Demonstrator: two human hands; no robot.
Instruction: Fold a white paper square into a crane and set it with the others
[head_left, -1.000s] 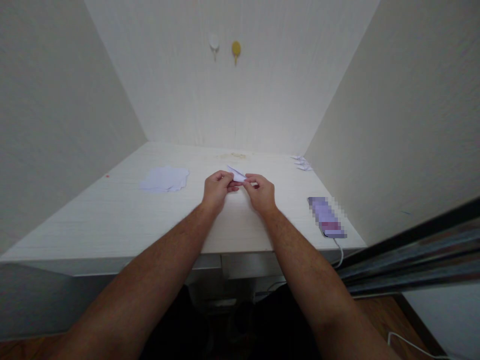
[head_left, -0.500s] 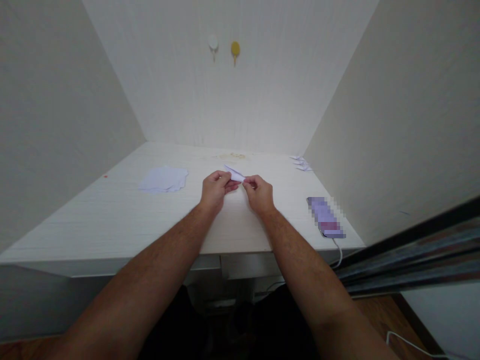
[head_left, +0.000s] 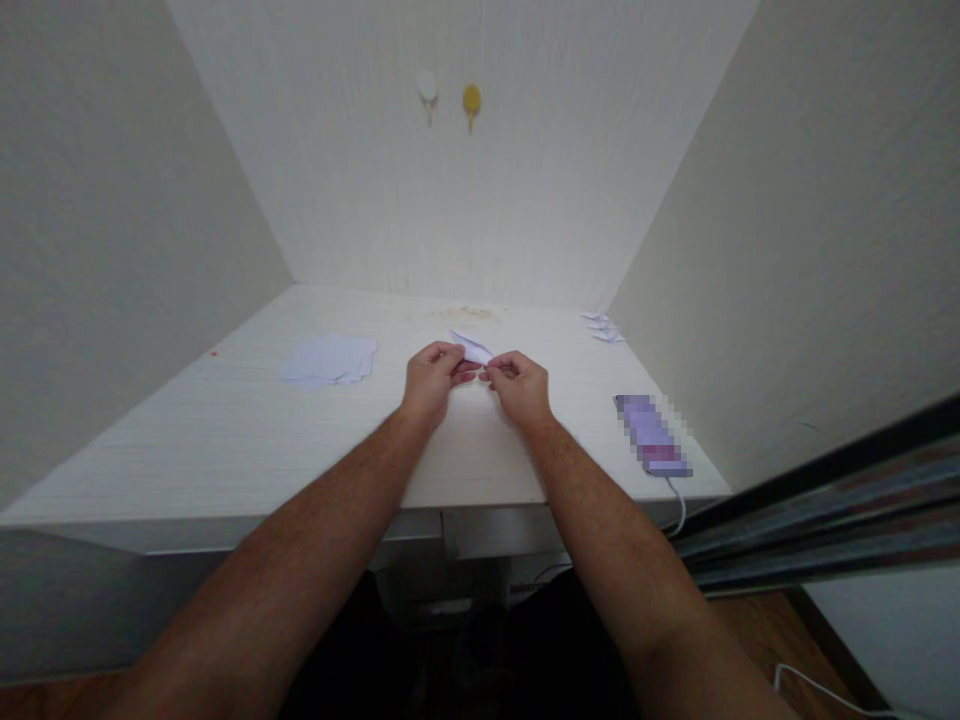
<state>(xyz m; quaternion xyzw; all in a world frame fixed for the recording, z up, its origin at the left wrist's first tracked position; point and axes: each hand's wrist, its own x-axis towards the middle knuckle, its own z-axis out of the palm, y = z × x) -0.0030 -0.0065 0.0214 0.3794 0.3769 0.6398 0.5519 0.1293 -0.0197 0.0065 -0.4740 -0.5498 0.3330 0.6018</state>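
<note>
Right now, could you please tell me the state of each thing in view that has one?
Folded paper: creased, held between both hands.
Left hand: closed on its left end.
Right hand: pinching its right tip.
Paper sheets: flat, stacked, edges uneven.
Small paper pieces: folded, grouped together.
Phone: lying flat, display pixelated.
White cable: attached at the phone's near end.
White hook, yellow hook: wall-mounted.

Head-worn view, from the front of a white desk (head_left: 225, 440), close by, facing forward and down
</note>
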